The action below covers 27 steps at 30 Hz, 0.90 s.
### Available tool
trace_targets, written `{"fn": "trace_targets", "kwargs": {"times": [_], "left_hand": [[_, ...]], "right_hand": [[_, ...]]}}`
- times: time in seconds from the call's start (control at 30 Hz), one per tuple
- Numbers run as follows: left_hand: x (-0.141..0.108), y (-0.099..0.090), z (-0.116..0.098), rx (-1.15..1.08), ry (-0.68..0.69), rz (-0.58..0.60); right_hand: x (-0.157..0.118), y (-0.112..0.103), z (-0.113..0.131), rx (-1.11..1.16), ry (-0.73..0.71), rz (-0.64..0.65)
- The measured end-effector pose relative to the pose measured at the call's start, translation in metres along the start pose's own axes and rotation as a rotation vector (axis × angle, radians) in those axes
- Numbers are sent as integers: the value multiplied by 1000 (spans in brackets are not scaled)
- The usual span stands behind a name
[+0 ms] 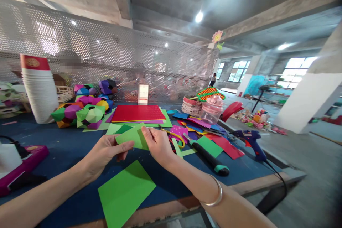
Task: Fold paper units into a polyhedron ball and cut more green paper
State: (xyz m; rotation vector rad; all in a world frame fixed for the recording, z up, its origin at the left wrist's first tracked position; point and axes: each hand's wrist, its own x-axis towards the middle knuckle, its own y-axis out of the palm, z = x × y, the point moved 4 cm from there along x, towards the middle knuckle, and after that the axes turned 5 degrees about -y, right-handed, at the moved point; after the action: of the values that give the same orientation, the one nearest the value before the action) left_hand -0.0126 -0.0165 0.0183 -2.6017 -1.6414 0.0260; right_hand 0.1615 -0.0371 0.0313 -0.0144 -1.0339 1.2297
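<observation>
Between my two hands is a light green sheet of craft paper (135, 136), held a little above the blue tabletop. My left hand (107, 148) pinches its left end, thumb on top and fingers beneath. At the right end, my right hand (159, 144) grips the sheet with its thumb on the upper face; the other fingers are partly hidden. Below the hands a brighter green sheet (127, 192) lies flat, with one corner past the table's front edge. Right of my right hand are a black and teal utility knife (210, 156) and yellow-handled scissors (182, 143).
A stack of paper cups (40, 92) stands at left beside several faceted coloured paper balls (91, 114). Red sheets (139, 113) lie at the back. To the right are a pink bottle (212, 110), a woven basket (191, 105) and a blue glue gun (252, 142) with its cord.
</observation>
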Motion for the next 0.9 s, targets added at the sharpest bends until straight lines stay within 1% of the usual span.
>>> {"fn": "trace_targets", "kwargs": {"times": [0.17, 0.3, 0.47, 0.63, 0.73, 0.8, 0.9], "left_hand": [[-1, 1, -4, -3, 6, 0], [-1, 0, -2, 4, 8, 8], [0, 0, -1, -19, -13, -13], [2, -7, -3, -83, -2, -62], [2, -10, -3, -106, 5, -65], [2, -8, -3, -104, -11, -44], [1, -4, 0, -75, -49, -15]], "right_hand": [[0, 1, 0, 6, -4, -2], [0, 1, 0, 15, -9, -3], [1, 0, -1, 12, -8, -15], [4, -3, -8, 23, 42, -31], [4, -3, -10, 53, 57, -45], [2, -1, -8, 77, 57, -29], [-2, 4, -3, 88, 50, 27]]}}
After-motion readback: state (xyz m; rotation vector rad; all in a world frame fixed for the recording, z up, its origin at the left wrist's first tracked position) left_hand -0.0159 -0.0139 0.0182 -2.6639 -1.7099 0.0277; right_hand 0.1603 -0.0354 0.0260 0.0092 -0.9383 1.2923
